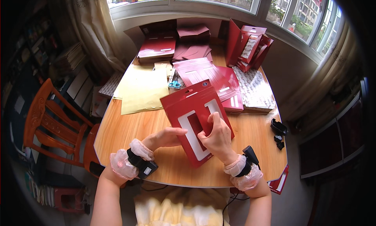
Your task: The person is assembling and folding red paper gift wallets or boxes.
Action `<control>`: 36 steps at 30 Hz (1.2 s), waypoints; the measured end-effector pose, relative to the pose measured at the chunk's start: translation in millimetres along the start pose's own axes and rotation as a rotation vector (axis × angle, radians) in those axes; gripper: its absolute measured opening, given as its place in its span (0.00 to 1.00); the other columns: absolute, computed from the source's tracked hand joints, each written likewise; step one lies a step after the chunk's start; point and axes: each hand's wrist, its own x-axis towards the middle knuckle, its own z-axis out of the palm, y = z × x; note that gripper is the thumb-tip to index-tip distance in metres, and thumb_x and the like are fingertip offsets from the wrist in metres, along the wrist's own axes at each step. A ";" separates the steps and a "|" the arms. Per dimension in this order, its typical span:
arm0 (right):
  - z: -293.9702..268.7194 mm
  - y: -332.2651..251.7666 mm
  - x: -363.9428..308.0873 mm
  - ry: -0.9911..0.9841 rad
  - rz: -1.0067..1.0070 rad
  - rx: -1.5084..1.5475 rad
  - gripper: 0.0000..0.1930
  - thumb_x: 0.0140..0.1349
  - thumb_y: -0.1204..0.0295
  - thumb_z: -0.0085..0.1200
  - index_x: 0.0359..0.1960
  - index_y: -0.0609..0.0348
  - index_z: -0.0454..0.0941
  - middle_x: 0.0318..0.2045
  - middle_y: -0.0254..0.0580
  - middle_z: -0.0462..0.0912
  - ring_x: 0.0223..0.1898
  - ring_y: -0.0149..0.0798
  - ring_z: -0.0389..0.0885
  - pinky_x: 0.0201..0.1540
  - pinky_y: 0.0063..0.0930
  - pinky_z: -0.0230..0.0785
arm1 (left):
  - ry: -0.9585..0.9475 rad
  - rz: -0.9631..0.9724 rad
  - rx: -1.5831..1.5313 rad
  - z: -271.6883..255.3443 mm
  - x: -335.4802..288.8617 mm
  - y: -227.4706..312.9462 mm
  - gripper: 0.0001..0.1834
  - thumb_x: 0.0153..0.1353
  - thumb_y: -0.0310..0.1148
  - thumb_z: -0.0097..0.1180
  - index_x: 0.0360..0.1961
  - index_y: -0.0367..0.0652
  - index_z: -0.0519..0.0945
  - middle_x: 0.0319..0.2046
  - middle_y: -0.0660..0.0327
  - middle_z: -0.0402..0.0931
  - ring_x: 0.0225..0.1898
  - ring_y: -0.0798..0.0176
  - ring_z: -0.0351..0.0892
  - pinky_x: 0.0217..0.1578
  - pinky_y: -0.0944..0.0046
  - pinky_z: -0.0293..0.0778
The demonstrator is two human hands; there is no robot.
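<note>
Gripping red box (199, 105) | left hand (165, 137) clamped, right hand (220, 139) curled, hold unclear | scissors (174, 84), paper (143, 94) beyond

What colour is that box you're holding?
The box is red, with white parts on its front, best seen in the head view.

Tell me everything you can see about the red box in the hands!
The red box looks like shiny card. Its front has a big, white, U-like shape around darker red, with a slot and small blue spot near the top. It's tilted, top leaning left, over the table. The left hand touches its left edge, the right hand its front.
</note>
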 end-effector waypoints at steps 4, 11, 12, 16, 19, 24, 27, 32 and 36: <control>-16.8 -3.1 4.0 -0.068 -0.057 -0.178 0.17 0.46 0.76 0.62 0.39 0.58 0.70 0.35 0.47 0.74 0.33 0.54 0.82 0.33 0.44 0.75 | 0.211 -0.112 0.280 50.4 -18.7 24.4 0.42 0.63 0.37 0.68 0.75 0.42 0.63 0.70 0.59 0.70 0.69 0.57 0.71 0.71 0.50 0.66; -24.1 -4.0 7.7 -0.087 -0.138 0.015 0.13 0.44 0.79 0.61 0.29 0.60 0.69 0.37 0.47 0.73 0.27 0.51 0.78 0.28 0.43 0.73 | 0.022 0.054 0.365 25.3 -14.4 10.7 0.40 0.62 0.34 0.66 0.74 0.42 0.64 0.70 0.57 0.70 0.69 0.57 0.71 0.71 0.50 0.67; -23.5 -6.3 7.2 -0.099 -0.167 0.023 0.13 0.44 0.79 0.63 0.29 0.60 0.69 0.40 0.49 0.73 0.28 0.52 0.79 0.29 0.44 0.74 | 0.019 0.050 0.357 24.4 -18.8 8.6 0.40 0.62 0.34 0.66 0.74 0.42 0.64 0.70 0.57 0.70 0.69 0.57 0.71 0.71 0.50 0.67; -12.7 -4.2 2.3 -0.129 -0.187 0.013 0.13 0.47 0.78 0.64 0.29 0.60 0.69 0.45 0.51 0.72 0.29 0.54 0.80 0.30 0.45 0.75 | 0.022 0.035 0.315 28.5 -27.9 -3.9 0.40 0.63 0.34 0.66 0.74 0.42 0.64 0.70 0.56 0.70 0.69 0.56 0.71 0.71 0.50 0.67; -13.1 -1.0 1.2 -0.104 -0.201 0.019 0.13 0.48 0.78 0.65 0.29 0.60 0.69 0.45 0.51 0.72 0.30 0.55 0.81 0.31 0.45 0.75 | 0.016 0.019 0.279 21.4 -25.6 -11.7 0.40 0.63 0.34 0.65 0.74 0.42 0.63 0.69 0.56 0.70 0.68 0.56 0.72 0.70 0.49 0.67; -17.0 -8.3 3.5 -0.110 -0.081 -0.075 0.14 0.46 0.79 0.62 0.32 0.59 0.69 0.43 0.49 0.73 0.29 0.54 0.80 0.31 0.46 0.74 | 0.021 0.012 0.228 18.8 -22.3 -1.1 0.39 0.63 0.33 0.65 0.74 0.42 0.63 0.69 0.56 0.70 0.68 0.56 0.72 0.70 0.49 0.67; -25.7 -4.0 7.2 -0.104 -0.088 -0.080 0.15 0.44 0.80 0.61 0.32 0.58 0.69 0.40 0.45 0.73 0.28 0.52 0.79 0.30 0.45 0.73 | 0.014 0.010 0.195 15.4 -21.3 -0.4 0.39 0.64 0.33 0.64 0.74 0.42 0.63 0.69 0.55 0.70 0.68 0.55 0.72 0.70 0.49 0.67; -22.9 3.0 6.6 -0.178 -0.140 -0.059 0.13 0.49 0.77 0.64 0.30 0.59 0.70 0.40 0.45 0.73 0.27 0.51 0.79 0.29 0.44 0.73 | 0.002 0.003 0.146 6.7 -24.6 0.3 0.39 0.64 0.33 0.64 0.75 0.42 0.63 0.68 0.55 0.71 0.68 0.55 0.72 0.70 0.49 0.68; -15.9 3.0 5.3 -0.228 -0.127 0.039 0.15 0.56 0.72 0.67 0.30 0.62 0.70 0.44 0.50 0.73 0.32 0.52 0.80 0.33 0.42 0.74 | 0.002 0.004 0.117 9.8 -12.5 7.3 0.38 0.65 0.33 0.63 0.75 0.42 0.63 0.68 0.54 0.71 0.68 0.55 0.72 0.69 0.49 0.68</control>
